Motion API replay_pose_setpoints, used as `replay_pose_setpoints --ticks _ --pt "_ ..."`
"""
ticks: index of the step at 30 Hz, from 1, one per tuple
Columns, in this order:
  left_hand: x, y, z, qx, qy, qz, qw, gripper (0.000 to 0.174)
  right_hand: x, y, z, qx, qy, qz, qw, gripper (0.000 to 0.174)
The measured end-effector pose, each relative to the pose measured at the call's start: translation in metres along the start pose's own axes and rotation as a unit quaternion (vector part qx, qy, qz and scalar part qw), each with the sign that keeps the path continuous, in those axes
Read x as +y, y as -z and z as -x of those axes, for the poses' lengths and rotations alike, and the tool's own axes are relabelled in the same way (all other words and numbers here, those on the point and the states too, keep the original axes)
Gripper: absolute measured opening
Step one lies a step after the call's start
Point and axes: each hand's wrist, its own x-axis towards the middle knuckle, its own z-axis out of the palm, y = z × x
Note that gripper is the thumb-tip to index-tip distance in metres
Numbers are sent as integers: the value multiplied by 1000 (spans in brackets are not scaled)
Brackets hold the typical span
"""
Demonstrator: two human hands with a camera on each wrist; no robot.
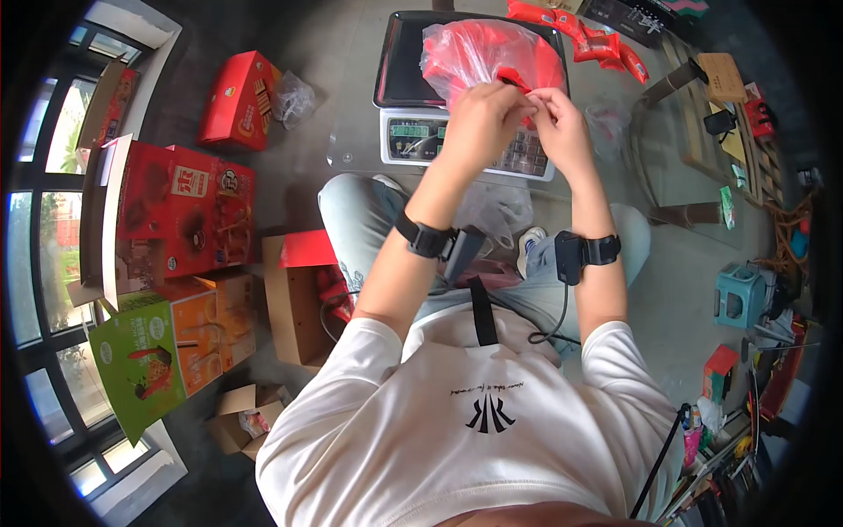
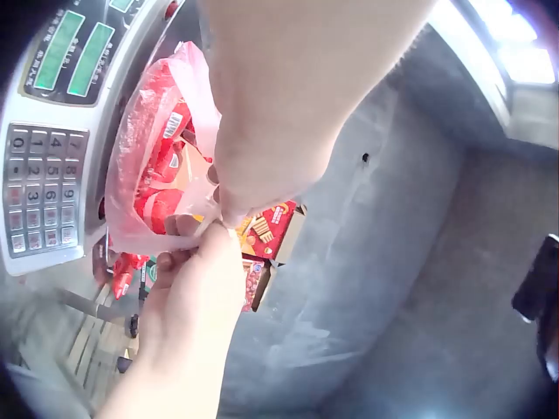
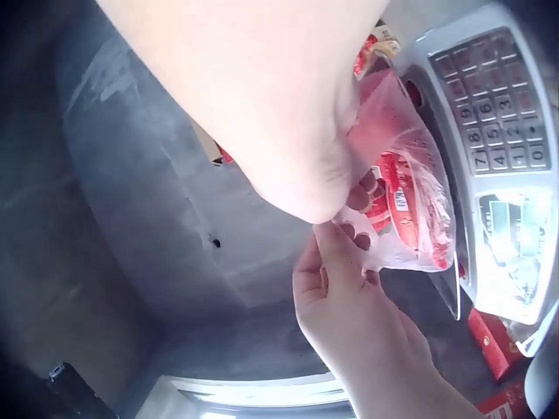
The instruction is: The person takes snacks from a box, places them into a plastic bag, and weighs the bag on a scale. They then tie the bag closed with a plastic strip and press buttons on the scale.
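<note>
A translucent plastic bag filled with red packets sits on the black tray of a white digital scale. My left hand and right hand meet at the bag's near edge, in front of the packets. Each one pinches the gathered plastic between thumb and fingers, fingertips close together. In the right wrist view the bag's mouth hangs partly spread, with red wrappers showing inside. Part of the scale's keypad lies behind my hands in the head view.
Red packets lie beyond the scale's right corner. To the left stand a red box, a crumpled clear bag and large cartons. An open cardboard box is by my left leg; a blue stool stands right.
</note>
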Motion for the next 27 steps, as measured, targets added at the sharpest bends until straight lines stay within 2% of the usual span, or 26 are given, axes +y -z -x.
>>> replay_pose_setpoints --ticks 1,2,3,5,6,7,9,11,13,14,15,17,22,23,24,25,26,27 --pt "1 3 -3 -1 1 3 1000 10 -6 5 0 -37 18 -9 999 14" --pt "3 7 -7 -3 36 25 999 10 -14 13 3 -81 -35 -49 995 14" --pt "4 11 -10 -6 68 47 997 11 -12 14 5 -78 -37 -48 995 14" --pt "0 10 -11 -14 76 73 994 11 -4 15 7 -74 84 59 992 20" --pt "-1 11 -12 -34 102 92 990 10 -5 13 5 -80 110 102 985 25" --pt "-2 10 -13 -55 129 110 984 9 -8 11 6 -76 107 101 986 25" --pt "-6 10 -20 -74 140 112 981 13 -14 5 5 -73 147 190 968 25" --pt "-9 15 -30 -135 186 116 966 16 -13 0 -1 -58 172 219 959 25" --pt "-10 21 -35 -139 182 120 966 20 -16 -2 -9 -19 191 329 925 25" --pt "-11 23 -37 -145 172 111 968 21 -13 -2 -14 57 280 378 881 21" --pt "-10 25 -40 -151 161 102 970 22 -14 0 -15 59 281 378 880 21" --pt "-5 29 -42 -159 164 87 970 24 -16 3 -16 88 332 421 840 16" --pt "-17 26 -33 -187 149 43 970 22 -5 2 -10 33 317 420 850 15" --pt "-18 24 -31 -185 149 43 970 22 -5 2 -11 18 299 423 855 16" --pt "-18 22 -30 -128 152 29 980 20 -7 4 -15 17 302 424 854 16" --pt "-19 20 -29 -70 153 16 986 18 -10 5 -19 64 330 416 845 18" --pt "-24 19 -28 -67 154 17 986 18 -11 6 -21 110 358 406 834 21" --pt "-33 21 -28 -2 127 -32 991 17 -11 7 -22 108 359 406 833 21"
